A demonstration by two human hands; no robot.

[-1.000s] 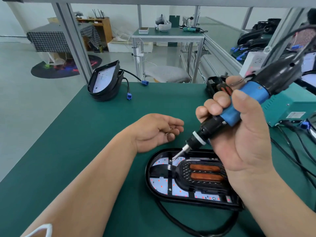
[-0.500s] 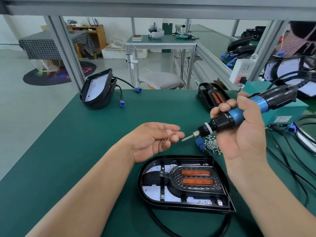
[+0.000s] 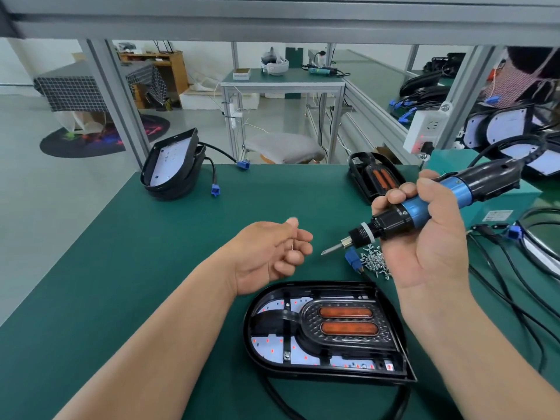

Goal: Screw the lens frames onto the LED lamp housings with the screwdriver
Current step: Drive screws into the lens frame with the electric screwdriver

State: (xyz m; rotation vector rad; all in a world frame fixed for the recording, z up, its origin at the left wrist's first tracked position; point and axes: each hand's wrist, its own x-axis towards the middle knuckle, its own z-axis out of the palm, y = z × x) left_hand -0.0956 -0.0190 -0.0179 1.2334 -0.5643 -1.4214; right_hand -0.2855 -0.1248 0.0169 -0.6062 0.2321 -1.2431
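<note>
Fingers [image 3: 303, 237] of the left hand [image 3: 266, 256] curl loosely round a small screw [image 3: 291, 246] while the right hand [image 3: 430, 247] clamps the screwdriver [image 3: 403, 216], so seat the screw squarely on the bit before lowering to the lens frame [image 3: 348, 325] on the near lamp housing [image 3: 251, 334].

- Electric screwdriver [image 3: 424, 213]: blue grip, black nose and rear body.
- Lamp housing [image 3: 318, 374]: black.
- LED board [image 3: 266, 344]: white, red dots.
- Lens frame [image 3: 348, 339]: black, dimpled pattern; two orange lenses.
- Bench mat [image 3: 151, 268]: dark green.
- Connector [image 3: 215, 189], far left: blue.
- Cloth [image 3: 75, 89], far left: black-and-white check.
</note>
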